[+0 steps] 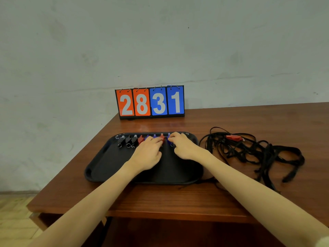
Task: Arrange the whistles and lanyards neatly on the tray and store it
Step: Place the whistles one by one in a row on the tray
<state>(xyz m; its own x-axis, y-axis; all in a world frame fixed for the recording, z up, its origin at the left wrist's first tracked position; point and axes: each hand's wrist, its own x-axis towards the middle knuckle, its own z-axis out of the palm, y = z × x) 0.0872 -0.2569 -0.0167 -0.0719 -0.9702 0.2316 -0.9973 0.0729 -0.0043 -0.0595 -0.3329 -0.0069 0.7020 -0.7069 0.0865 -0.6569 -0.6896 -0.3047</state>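
Reaching over the dark tray point(99, 168) on the table point(160, 198): left hand point(148, 152) with curled fingers touching a red whistle point(162, 137), right hand point(183, 145) pinching a blue whistle point(169, 139). Lying in a row along the tray's far rim: three black whistles point(127, 139), red and blue ones beside them, mouthpieces pointing away, rings toward the person. Standing behind, a flip scoreboard point(150, 102) reading 28 31. Sprawling tangled at right, black lanyards point(258, 152) carrying a red whistle.
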